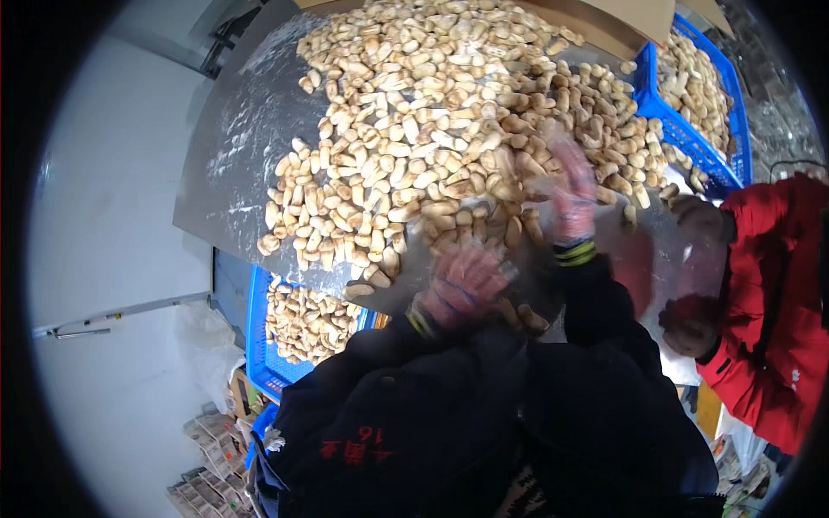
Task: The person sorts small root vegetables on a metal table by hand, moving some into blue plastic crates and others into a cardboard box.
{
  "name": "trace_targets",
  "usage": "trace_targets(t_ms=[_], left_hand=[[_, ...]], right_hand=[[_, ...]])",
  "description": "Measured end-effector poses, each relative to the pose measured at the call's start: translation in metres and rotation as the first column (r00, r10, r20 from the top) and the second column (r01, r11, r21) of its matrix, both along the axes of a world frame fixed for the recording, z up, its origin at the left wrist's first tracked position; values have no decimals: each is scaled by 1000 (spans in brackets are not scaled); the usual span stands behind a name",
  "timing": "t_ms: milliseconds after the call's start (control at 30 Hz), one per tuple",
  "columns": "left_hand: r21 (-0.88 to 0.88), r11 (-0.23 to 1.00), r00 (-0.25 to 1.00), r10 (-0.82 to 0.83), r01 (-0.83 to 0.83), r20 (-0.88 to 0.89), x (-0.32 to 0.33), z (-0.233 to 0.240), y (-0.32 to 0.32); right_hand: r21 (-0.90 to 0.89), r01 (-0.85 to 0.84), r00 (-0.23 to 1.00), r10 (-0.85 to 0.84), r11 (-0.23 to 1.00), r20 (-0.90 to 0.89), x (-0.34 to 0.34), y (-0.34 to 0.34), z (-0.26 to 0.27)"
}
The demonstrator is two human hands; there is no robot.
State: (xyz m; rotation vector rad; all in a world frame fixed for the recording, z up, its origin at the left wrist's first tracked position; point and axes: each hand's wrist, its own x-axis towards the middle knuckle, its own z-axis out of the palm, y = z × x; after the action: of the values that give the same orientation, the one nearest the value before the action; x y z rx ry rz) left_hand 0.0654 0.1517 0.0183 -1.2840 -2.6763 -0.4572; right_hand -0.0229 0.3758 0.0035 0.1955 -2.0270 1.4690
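Observation:
Short, stubby mushrooms (401, 149) with pale stems and brownish caps lie in a wide heap across a metal tabletop (220, 175). My left hand (461, 283), in a pinkish glove with a yellow-striped cuff, is low over the table's near edge, just below several mushrooms. Further right, my right hand (573, 184), gloved alike, reaches to the near right side of the heap with its fingers among or just over the mushrooms. Both hands are blurred by motion. Whether either one holds a mushroom cannot be made out.
A blue plastic crate (259, 337) of mushrooms stands below the table's left edge. Another blue crate (693, 133), also filled, is at the back right. A person in a red jacket (771, 311) works close on the right, gloved hands at the table. Cardboard (602, 26) borders the far side.

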Motion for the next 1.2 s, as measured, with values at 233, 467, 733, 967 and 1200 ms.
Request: trace_targets(t_ms=[233, 467, 733, 967, 1200], left_hand=[[-140, 903, 913, -406, 407, 39, 26, -57, 7], [-140, 950, 957, -287, 279, -36, -12, -69, -41], [-268, 962, 992, 25, -58, -127, -32, -53, -131], [169, 835, 841, 473, -523, 264, -21, -89, -229], [305, 697, 690, 708, -649, -151, -38, 15, -375]], right_hand=[[79, -4, 888, -33, 997, 459, 66, 83, -66], [215, 70, 952, -130, 974, 277, 25, -70, -62], [222, -27, 992, -1, 975, 127, -22, -157, -72], [216, -383, 918, 342, 898, 202, -47, -254, -48], [531, -473, 881, 385, 703, 275, 18, -215, -9]])
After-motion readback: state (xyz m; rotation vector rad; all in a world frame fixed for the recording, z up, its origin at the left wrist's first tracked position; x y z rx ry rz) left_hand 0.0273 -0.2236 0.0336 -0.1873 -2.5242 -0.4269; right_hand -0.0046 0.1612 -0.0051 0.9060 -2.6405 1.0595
